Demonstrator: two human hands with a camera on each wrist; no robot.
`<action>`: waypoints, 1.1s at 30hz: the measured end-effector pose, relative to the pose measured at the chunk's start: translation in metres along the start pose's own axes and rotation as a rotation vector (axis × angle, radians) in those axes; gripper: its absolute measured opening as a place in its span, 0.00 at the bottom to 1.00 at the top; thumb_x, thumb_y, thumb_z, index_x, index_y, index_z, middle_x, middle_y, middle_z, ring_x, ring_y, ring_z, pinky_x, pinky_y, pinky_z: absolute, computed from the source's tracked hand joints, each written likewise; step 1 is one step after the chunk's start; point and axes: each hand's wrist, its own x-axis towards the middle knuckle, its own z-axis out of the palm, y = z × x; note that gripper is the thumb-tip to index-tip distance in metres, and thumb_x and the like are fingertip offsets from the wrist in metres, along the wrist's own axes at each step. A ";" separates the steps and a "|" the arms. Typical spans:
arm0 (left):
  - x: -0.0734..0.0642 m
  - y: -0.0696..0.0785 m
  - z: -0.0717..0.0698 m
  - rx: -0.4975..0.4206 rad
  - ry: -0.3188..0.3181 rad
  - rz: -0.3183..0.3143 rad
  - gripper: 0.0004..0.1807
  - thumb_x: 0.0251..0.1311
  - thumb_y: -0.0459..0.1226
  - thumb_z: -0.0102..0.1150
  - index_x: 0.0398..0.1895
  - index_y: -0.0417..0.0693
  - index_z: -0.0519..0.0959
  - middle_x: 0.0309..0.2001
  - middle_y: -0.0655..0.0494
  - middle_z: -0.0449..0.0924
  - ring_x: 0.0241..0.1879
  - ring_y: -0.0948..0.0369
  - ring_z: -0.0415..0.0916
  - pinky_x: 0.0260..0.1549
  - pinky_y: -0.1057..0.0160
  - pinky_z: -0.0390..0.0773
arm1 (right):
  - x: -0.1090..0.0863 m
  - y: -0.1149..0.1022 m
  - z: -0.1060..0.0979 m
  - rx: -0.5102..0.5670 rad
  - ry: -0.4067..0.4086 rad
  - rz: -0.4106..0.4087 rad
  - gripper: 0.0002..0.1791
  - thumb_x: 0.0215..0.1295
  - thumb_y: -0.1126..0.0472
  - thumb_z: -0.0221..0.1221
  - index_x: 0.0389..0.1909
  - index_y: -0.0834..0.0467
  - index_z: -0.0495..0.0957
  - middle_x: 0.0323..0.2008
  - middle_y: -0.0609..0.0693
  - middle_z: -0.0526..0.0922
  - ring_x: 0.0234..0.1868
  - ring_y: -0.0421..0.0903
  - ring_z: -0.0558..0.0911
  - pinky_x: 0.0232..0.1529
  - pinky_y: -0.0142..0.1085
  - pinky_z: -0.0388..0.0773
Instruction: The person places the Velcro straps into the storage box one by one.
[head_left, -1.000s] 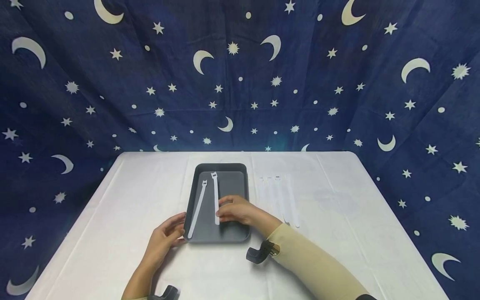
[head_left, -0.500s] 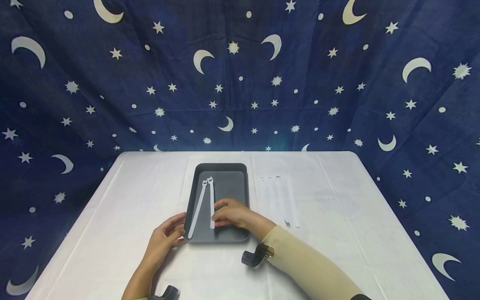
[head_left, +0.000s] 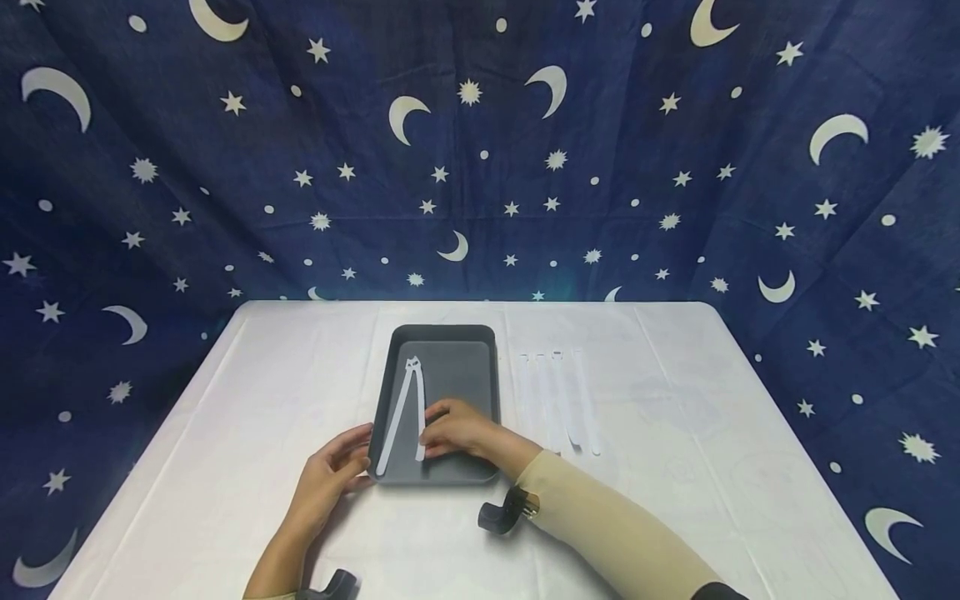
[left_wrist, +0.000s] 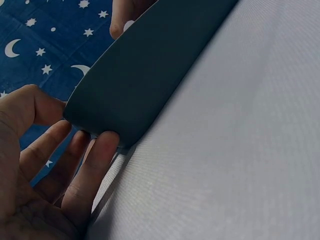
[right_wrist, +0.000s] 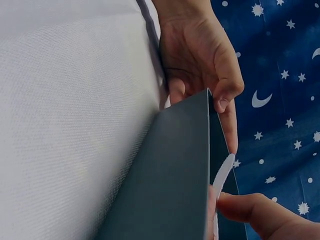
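In the head view, a dark grey tray (head_left: pixel 465 371) lies on the white table. Two white cable straps with slotted heads are in it; their heads meet near the tray's upper left. One cable strap (head_left: pixel 396 421) slants along the left side. My right hand (head_left: pixel 461 429) pinches the other cable strap (head_left: pixel 420 400) near its plain lower end. That end bends up between thumb and finger in the right wrist view. At the tray's near left corner, my left hand (head_left: pixel 330 475) holds the tray, thumb at the rim and fingers against the outer wall (left_wrist: pixel 130 85).
Several more white straps (head_left: pixel 562 404) lie side by side on the table (head_left: pixel 660 500), right of the tray; one has a curled-up dark end. A blue curtain (head_left: pixel 480 192) with moons and stars hangs behind the table. Each wrist carries a black mount (head_left: pixel 498 512).
My right hand has moved slightly left and nearer, bringing its strap beside the other until their heads meet. My left hand and the tray have stayed in place.
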 end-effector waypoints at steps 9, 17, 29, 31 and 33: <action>-0.002 0.000 0.001 0.000 -0.004 -0.004 0.29 0.60 0.32 0.61 0.66 0.43 0.70 0.62 0.39 0.74 0.48 0.70 0.81 0.44 0.63 0.88 | 0.002 0.001 0.005 0.002 0.013 0.005 0.27 0.53 0.82 0.58 0.55 0.74 0.65 0.25 0.54 0.78 0.23 0.43 0.80 0.34 0.37 0.90; 0.000 0.000 0.002 -0.020 -0.012 0.004 0.29 0.60 0.29 0.59 0.67 0.42 0.70 0.62 0.39 0.73 0.50 0.64 0.82 0.44 0.62 0.88 | 0.004 0.000 0.007 -0.015 0.016 0.024 0.27 0.52 0.82 0.58 0.55 0.72 0.66 0.25 0.54 0.78 0.22 0.43 0.80 0.34 0.38 0.90; 0.000 0.000 0.002 0.016 0.008 0.002 0.29 0.59 0.31 0.60 0.66 0.43 0.70 0.62 0.39 0.74 0.49 0.66 0.81 0.44 0.62 0.88 | 0.007 0.001 0.010 -0.065 0.015 0.002 0.25 0.51 0.81 0.58 0.52 0.72 0.67 0.24 0.58 0.81 0.20 0.44 0.81 0.31 0.39 0.90; 0.000 0.000 0.002 0.018 0.011 0.002 0.29 0.59 0.31 0.60 0.66 0.43 0.70 0.62 0.39 0.74 0.49 0.66 0.81 0.44 0.63 0.88 | 0.007 0.001 0.011 -0.079 0.020 0.008 0.24 0.51 0.81 0.58 0.52 0.71 0.67 0.25 0.58 0.81 0.19 0.44 0.81 0.31 0.39 0.90; 0.000 0.000 0.002 0.017 0.012 0.000 0.29 0.59 0.31 0.60 0.66 0.43 0.70 0.62 0.40 0.74 0.49 0.67 0.81 0.44 0.63 0.88 | 0.007 0.000 0.011 -0.093 0.025 0.015 0.23 0.52 0.80 0.58 0.51 0.71 0.68 0.24 0.58 0.81 0.19 0.44 0.81 0.31 0.39 0.90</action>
